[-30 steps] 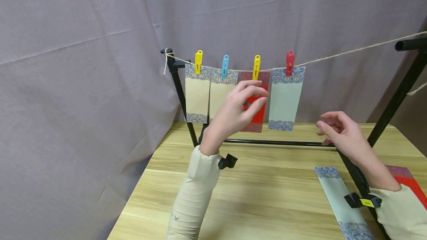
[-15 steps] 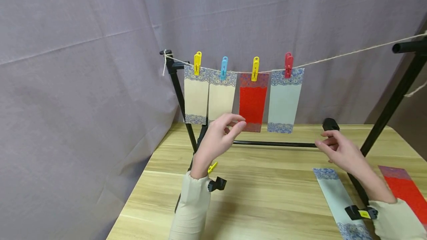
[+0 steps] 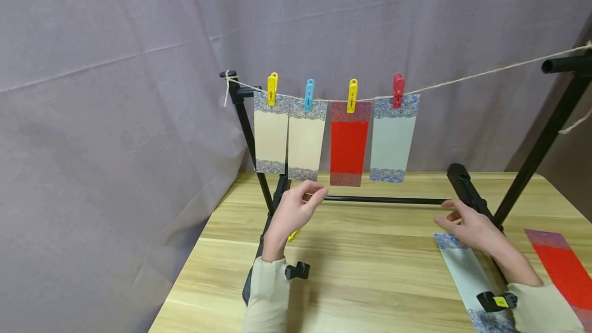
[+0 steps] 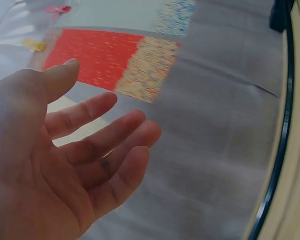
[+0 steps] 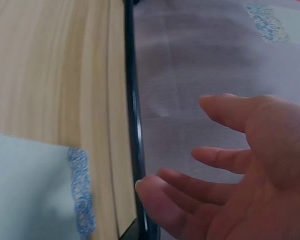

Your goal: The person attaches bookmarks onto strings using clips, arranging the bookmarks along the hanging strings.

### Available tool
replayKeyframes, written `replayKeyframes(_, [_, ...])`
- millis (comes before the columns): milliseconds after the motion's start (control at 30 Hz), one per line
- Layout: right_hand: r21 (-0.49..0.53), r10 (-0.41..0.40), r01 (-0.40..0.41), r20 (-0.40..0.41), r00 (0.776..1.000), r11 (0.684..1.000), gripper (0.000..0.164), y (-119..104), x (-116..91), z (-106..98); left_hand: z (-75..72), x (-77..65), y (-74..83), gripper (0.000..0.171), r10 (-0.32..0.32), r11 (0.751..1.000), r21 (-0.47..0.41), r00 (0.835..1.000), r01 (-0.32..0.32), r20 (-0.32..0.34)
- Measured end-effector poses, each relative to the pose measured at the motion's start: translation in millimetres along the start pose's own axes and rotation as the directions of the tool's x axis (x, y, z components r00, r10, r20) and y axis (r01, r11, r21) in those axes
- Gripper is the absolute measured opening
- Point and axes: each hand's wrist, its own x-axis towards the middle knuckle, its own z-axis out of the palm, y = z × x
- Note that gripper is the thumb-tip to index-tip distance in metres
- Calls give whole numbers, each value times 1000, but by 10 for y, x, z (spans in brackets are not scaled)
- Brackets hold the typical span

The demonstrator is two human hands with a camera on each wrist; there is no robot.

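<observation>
My left hand (image 3: 294, 210) hovers below the second hanging card, fingers loosely bent and holding nothing. In the left wrist view its palm and relaxed fingers show plainly. Above the far end of a pale blue card (image 3: 470, 276) lying on the table is my right hand (image 3: 472, 225), also bare, its fingers relaxed. Four patterned paper cards hang on a string: a cream card (image 3: 271, 135), another cream card (image 3: 305, 143), a red card (image 3: 349, 148) and a pale blue hanging card (image 3: 393, 140). Clothespins hold them: yellow (image 3: 272, 89), blue (image 3: 309, 95), a second yellow (image 3: 352, 96) and red (image 3: 398, 90).
A black frame (image 3: 532, 168) carries the string (image 3: 481, 73), with a low crossbar (image 3: 384, 200) behind the hands. A red card (image 3: 559, 266) lies at the table's right. A yellow clothespin (image 3: 293, 235) lies partly behind the left wrist. Grey cloth (image 3: 115, 117) hangs behind.
My left hand has dropped down and left, away from the red hanging card, uncovering it and the second cream card. My right hand has sunk lower toward the pale blue card on the table.
</observation>
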Motion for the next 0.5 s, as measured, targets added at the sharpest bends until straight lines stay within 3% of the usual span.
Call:
replayKeyframes(200, [-72, 46, -42, 46, 998, 997, 79, 84, 32, 9, 102, -2, -195, 30, -71, 997, 14, 997, 70, 25])
replayKeyframes(367, [-59, 65, -59, 100, 993, 997, 79, 140, 43, 38, 148, 12, -352, 29, -138, 990, 22, 990, 138, 41])
replayKeyframes(500, [-91, 56, -46, 101, 993, 995, 78, 194, 64, 77, 185, 29, -463, 30, -157, 987, 59, 984, 153, 78])
